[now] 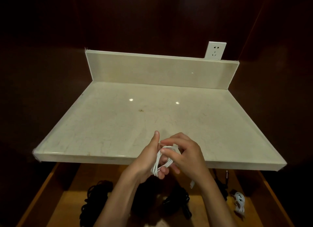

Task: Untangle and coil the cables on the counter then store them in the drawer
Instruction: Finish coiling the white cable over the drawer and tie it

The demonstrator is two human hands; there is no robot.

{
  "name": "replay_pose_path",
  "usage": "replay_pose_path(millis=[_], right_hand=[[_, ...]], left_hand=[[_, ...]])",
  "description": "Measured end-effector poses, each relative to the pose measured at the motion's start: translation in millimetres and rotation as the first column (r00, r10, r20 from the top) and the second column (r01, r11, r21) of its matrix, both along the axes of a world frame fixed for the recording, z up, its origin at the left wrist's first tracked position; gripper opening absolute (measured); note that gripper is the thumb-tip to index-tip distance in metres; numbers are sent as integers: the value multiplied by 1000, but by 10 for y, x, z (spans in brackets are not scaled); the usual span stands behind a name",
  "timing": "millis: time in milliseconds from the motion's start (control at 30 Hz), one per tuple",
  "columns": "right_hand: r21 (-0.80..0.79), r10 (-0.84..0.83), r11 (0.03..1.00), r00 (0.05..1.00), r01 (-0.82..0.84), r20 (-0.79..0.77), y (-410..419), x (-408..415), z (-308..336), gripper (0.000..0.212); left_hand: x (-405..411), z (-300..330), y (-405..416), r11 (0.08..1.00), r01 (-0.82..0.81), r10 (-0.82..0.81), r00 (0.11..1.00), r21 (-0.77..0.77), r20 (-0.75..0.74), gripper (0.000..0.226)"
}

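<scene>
Left hand point(149, 160) clenched around white cable point(160, 160) coil; right hand point(184, 157) pinching its loops above open drawer point(55, 193). Risk: loosened pinch, coil springing apart.

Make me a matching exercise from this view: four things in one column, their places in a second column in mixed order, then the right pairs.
Things:
1. white cable coil being wound
2. wall socket
3. black cable bundle
4. small white coiled cable

Places:
A. left part of the open drawer
B. on the wall above the counter backsplash, at right
C. right side of the open drawer
D. held between the left hand and right hand

Pairs: 1-D, 2-B, 3-A, 4-C
</scene>
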State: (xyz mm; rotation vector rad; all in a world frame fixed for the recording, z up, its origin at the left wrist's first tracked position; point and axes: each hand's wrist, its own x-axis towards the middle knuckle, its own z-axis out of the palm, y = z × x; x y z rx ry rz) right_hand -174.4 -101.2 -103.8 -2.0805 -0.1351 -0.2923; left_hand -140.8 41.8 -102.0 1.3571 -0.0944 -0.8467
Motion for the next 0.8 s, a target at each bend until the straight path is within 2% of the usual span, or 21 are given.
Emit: replay_pose_path(millis=[133, 267, 400, 500, 567, 667, 733, 800], right_hand=[[45, 96, 995, 993, -93, -65, 46, -29, 13, 26], [185, 115, 978, 990, -99, -81, 69, -16, 42, 13], [321, 70, 946, 996, -48, -59, 115, -49, 72, 18], [340, -47, 939, 999, 43, 3, 145, -51, 41, 20], [367, -155, 920, 988, 134, 29, 152, -47, 44, 22], [443, -315, 856, 948, 267, 37, 126, -29, 57, 31], [486, -371, 816, 928, 314, 24, 126, -21, 63, 31], [498, -382, 797, 924, 342, -23, 126, -22, 67, 27]], left_hand=[[-9, -5, -6, 995, -50, 43, 995, -82, -90, 86], [-38, -14, -38, 986, -109, 93, 988, -123, -126, 87], [-51, -22, -89, 984, -139, 137, 990, -112, -26, 88], [-26, -40, -107, 981, -167, 174, 982, -95, 72, 90], [-15, -62, -94, 979, -192, 202, 961, -67, 187, 87], [-50, -92, -85, 978, -207, 186, 860, -9, 475, 65], [-74, -124, -93, 970, -234, 126, 708, 63, 695, 45], [-80, -156, -107, 952, -289, 80, 562, 105, 824, 38]])
